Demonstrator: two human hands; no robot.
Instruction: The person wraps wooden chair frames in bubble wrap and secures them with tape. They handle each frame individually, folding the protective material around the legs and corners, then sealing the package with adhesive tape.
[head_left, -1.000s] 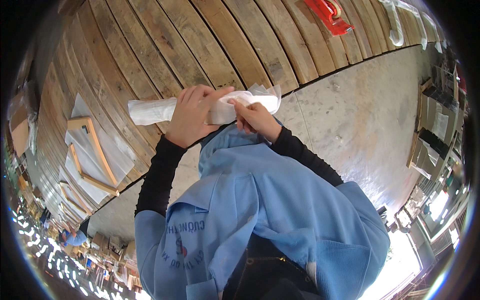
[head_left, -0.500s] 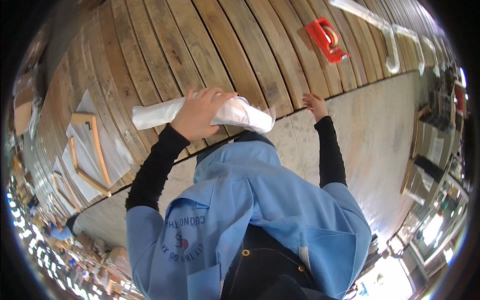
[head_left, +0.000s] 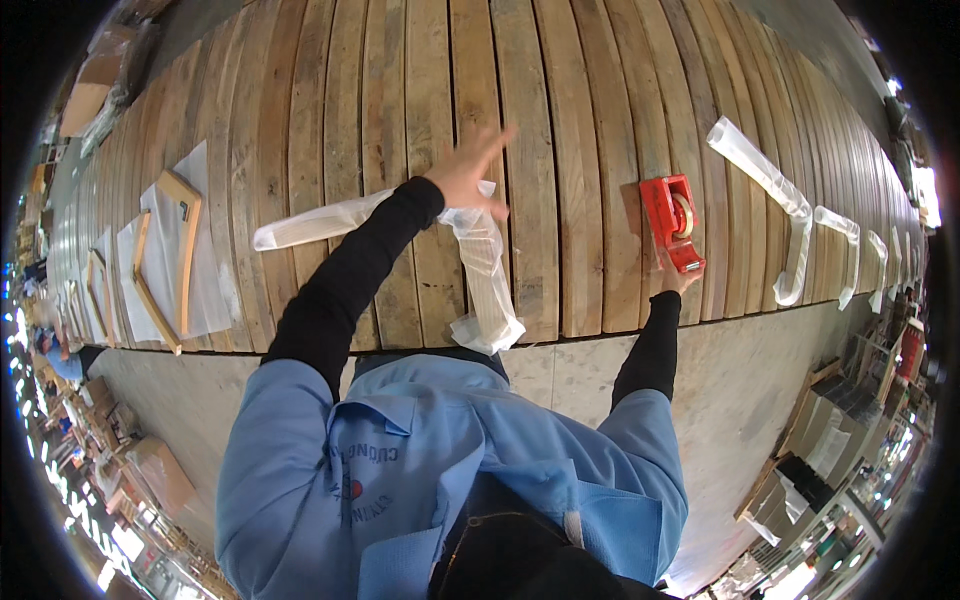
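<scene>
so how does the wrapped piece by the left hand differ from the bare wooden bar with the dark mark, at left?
Covering: the wrapped piece is in whitish wrap; the wooden bar shows bare wood.
Support: the wrapped piece lies on the slats; the bar lies on a white sheet.
Hand: the left hand is at the wrapped piece's bend; none is near the bar.
Shared: both are bent.

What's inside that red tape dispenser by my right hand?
A pale tape roll shows inside the red dispenser; the part covered by its red body can't be seen.

Tape dispenser (head_left: pixel 658 208) between wrapped pieces (head_left: pixel 482 265) — box (head_left: pixel 86 106), apparently, far left.
</scene>
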